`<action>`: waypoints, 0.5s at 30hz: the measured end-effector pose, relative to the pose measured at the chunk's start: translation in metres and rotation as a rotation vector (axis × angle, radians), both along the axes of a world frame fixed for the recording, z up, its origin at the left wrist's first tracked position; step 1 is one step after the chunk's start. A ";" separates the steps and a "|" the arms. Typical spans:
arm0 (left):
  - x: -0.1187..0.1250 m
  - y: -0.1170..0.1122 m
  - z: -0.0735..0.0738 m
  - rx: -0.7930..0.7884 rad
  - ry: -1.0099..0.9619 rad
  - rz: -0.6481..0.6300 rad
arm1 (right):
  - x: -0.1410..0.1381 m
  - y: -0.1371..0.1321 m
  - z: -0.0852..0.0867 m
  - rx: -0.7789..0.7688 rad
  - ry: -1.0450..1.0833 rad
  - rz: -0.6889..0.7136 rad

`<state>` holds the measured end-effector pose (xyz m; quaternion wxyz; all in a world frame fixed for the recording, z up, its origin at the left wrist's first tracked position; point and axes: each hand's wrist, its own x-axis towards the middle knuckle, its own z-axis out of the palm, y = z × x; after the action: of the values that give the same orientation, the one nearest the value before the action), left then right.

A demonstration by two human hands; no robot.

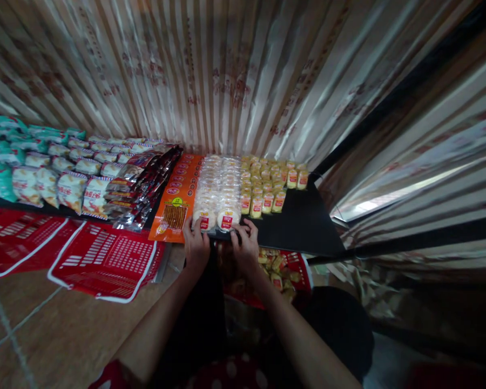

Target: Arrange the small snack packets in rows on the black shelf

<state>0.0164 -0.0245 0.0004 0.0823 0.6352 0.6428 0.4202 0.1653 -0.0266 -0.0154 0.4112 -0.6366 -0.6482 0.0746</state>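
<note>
My left hand (pixel 197 247) is at the front edge of a black shelf (pixel 303 224), its fingers apart and touching the left lower edge of a white round snack packet (pixel 204 220) in clear wrap. My right hand (pixel 246 246), also with parted fingers, touches the lower right side of a second white packet (pixel 228 220) beside it. Neither hand visibly closes around a packet. Behind these two, more white packets stretch back in two columns. An orange snack bag (pixel 173 216) lies left of them, and yellow-wrapped packets (pixel 256 205) stand in rows on the right.
Further left are white snack bags (pixel 95 194), dark red packs (pixel 146 186) and green bags (pixel 2 181). Red baskets (pixel 105 259) hang or stand below the shelf; another red basket (pixel 305 275) under it holds yellow packets. Pleated printed sheeting (pixel 235 70) rises behind, with black bars (pixel 389 105) at right.
</note>
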 end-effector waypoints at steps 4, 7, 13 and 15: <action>-0.002 -0.012 -0.005 0.004 0.026 -0.012 | 0.014 -0.028 -0.011 0.034 0.043 0.029; -0.001 -0.027 -0.012 0.025 0.057 -0.038 | 0.029 -0.053 -0.029 -0.010 0.032 0.034; 0.023 -0.063 -0.032 -0.268 0.031 -0.424 | 0.054 -0.087 -0.075 -0.427 -0.161 0.108; 0.037 -0.070 -0.043 -0.482 0.054 -0.550 | 0.056 -0.090 -0.087 -0.520 -0.239 0.128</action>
<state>0.0535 -0.0946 -0.0426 0.3227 0.7574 0.5306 0.2019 0.2214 -0.1171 -0.1020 0.1496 -0.6826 -0.6901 0.1885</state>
